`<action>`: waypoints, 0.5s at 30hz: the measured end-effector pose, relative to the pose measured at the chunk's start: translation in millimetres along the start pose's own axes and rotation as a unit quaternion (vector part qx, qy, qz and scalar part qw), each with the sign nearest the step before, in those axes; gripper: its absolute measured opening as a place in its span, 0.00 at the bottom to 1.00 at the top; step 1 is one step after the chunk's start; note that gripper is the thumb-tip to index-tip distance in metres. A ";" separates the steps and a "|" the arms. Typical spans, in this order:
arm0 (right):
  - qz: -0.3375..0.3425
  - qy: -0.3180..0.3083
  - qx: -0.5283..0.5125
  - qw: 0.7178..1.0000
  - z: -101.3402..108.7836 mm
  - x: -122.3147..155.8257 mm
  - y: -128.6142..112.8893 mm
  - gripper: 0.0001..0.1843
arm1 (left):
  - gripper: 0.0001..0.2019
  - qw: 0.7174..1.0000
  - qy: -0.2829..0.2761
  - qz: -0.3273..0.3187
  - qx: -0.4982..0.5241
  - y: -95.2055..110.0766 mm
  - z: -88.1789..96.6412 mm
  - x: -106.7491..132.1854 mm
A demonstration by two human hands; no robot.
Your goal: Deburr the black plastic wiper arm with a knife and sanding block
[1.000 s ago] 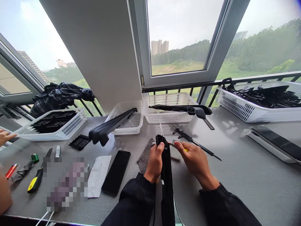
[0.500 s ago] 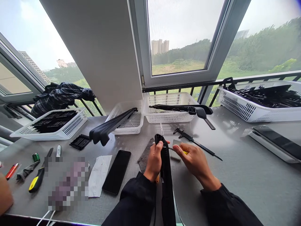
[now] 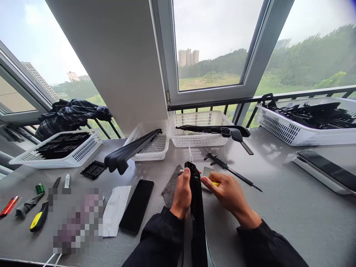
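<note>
My left hand (image 3: 181, 195) is wrapped round the upper end of a long black plastic strip (image 3: 197, 211), its thumb on the side near the ribbed, hollow tip. The strip runs down toward me past the lower edge of the picture. In my right hand (image 3: 230, 194) is a small tool with a yellow handle (image 3: 216, 184); most of it is hidden by the fingers. That thumb lies close beside the strip's right edge, and the tool's working end cannot be made out. Behind the hands lie a grey cloth (image 3: 171, 185) and a small pale block (image 3: 208, 172).
Calipers (image 3: 228, 168) lie right of the hands, a phone (image 3: 137, 206) and white paper (image 3: 116, 211) left. White baskets (image 3: 200, 142) with black parts line the back. Long black pieces (image 3: 130, 151) jut from one. A yellow-black knife (image 3: 40, 218) lies far left.
My right hand with the yellow-handled tool has come slightly left, closer to the strip. The thin metal shaft seen before is now hidden. The strip's tip has shifted slightly down and right.
</note>
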State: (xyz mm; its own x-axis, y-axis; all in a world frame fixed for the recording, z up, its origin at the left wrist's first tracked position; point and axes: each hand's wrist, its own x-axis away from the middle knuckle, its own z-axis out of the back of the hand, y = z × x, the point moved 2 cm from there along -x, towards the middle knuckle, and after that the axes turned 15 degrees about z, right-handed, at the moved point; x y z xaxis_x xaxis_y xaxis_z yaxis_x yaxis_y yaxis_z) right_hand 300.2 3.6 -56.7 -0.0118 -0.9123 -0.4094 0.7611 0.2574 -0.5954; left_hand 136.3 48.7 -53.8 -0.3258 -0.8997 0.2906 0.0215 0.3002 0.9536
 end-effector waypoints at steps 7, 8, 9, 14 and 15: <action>-0.052 0.072 0.026 0.996 9.5 -0.6 5.9 0.44 | 0.41 1.000 -0.019 -0.006 0.000 1.5 -4.0 1.6; -0.056 0.072 0.030 0.995 10.4 -1.0 6.2 0.44 | 0.40 1.000 -0.024 -0.012 -0.010 1.7 -4.7 2.0; -0.059 0.070 0.031 0.995 11.0 -1.5 6.4 0.45 | 0.40 0.999 -0.028 -0.018 -0.021 1.7 -5.2 2.4; -0.066 0.050 0.015 0.996 10.8 -3.4 6.1 0.45 | 0.41 0.999 -0.029 -0.023 -0.038 1.7 -5.8 3.2; -0.065 0.050 0.011 0.997 10.6 -3.6 6.1 0.45 | 0.42 0.999 -0.028 -0.021 -0.035 2.2 -5.8 3.4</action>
State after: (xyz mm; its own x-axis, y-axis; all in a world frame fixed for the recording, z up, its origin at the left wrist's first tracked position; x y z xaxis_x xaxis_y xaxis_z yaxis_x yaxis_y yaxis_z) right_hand 311.7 5.0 -51.5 -0.1743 -0.9011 -0.3970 0.7628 0.1314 -0.6332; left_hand 140.7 44.4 -50.3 -0.3802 -0.8911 0.2480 0.0715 0.2390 0.9684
